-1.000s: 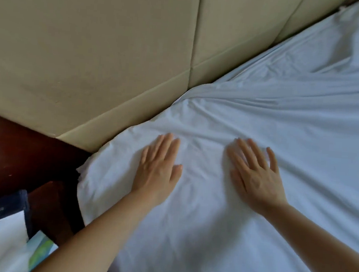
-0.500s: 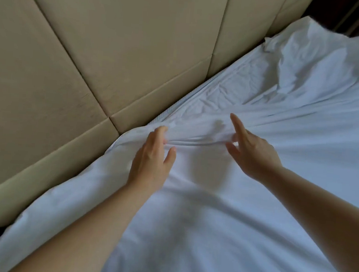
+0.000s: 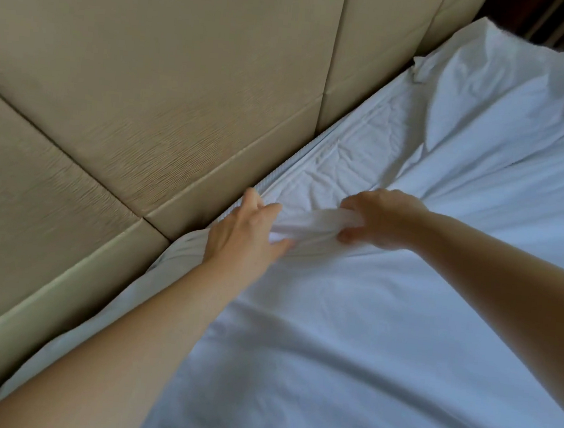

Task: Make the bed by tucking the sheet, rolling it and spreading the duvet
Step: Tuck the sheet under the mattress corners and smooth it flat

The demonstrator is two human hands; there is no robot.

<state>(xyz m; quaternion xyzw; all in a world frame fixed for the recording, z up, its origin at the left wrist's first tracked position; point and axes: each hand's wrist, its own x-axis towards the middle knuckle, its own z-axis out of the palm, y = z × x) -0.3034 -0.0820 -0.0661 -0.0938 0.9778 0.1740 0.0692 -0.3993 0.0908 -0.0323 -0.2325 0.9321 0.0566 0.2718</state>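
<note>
Feel: sheet (image 3: pixel 365 340) looks soft, light.
Fingers: our left hand (image 3: pixel 242 236), right hand (image 3: pixel 380 222) pinch its bunched ridge.
Hold: we'd grab beside headboard (image 3: pixel 182 85).

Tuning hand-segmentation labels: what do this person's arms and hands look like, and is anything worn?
Both forearms are bare up to the frame edge, with no sleeves in view. The left hand and right hand show no gloves, watch, bracelet or rings. The right fingertips are hidden in the sheet, so those can't be checked.
</note>
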